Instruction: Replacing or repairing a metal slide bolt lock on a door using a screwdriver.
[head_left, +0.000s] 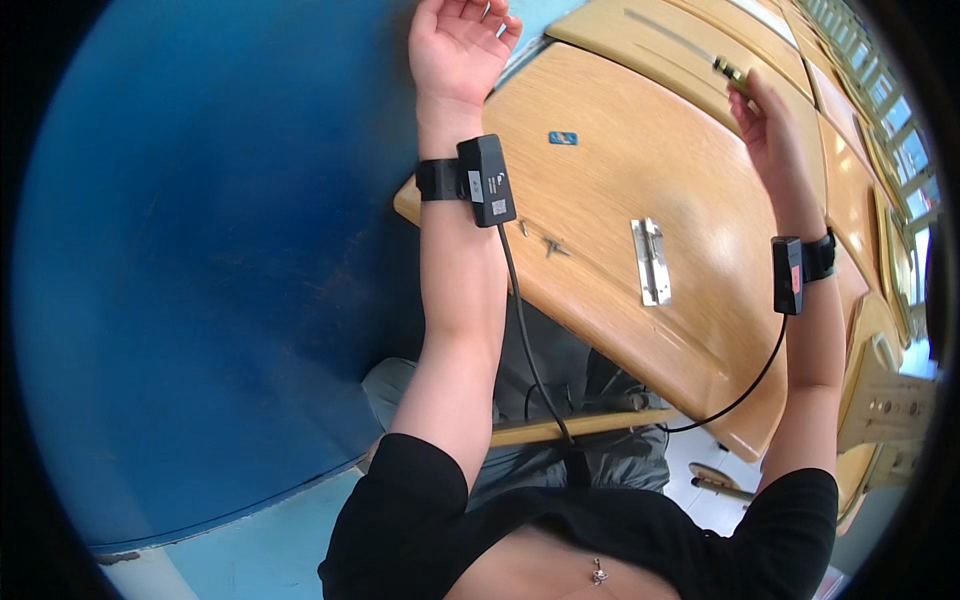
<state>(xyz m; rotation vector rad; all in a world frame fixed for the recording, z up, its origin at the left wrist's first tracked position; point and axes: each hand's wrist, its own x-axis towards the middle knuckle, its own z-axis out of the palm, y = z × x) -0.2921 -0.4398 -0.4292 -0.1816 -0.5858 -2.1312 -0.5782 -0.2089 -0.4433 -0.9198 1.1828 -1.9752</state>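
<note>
At the upper edge, near the blue surface, my left hand [462,45] is raised with its palm showing, fingers loosely curled and apart, holding nothing. My right hand [768,125] is lifted above the far right of the wooden table [600,190] and grips a screwdriver [731,71] by its yellow and black handle. The long metal shaft points to the upper left and looks blurred. A silver barrel bolt latch [651,262] lies on the table between my arms. Several small screws [555,247] lie near the left table edge. Farther back rests a small blue flat piece [563,138].
A big blue surface [220,260] fills the left side. More wooden tables [660,50] run in a row at the back, with a wooden chair [890,405] at the right. Black wrist devices [487,181] trail cables across the near side of the table.
</note>
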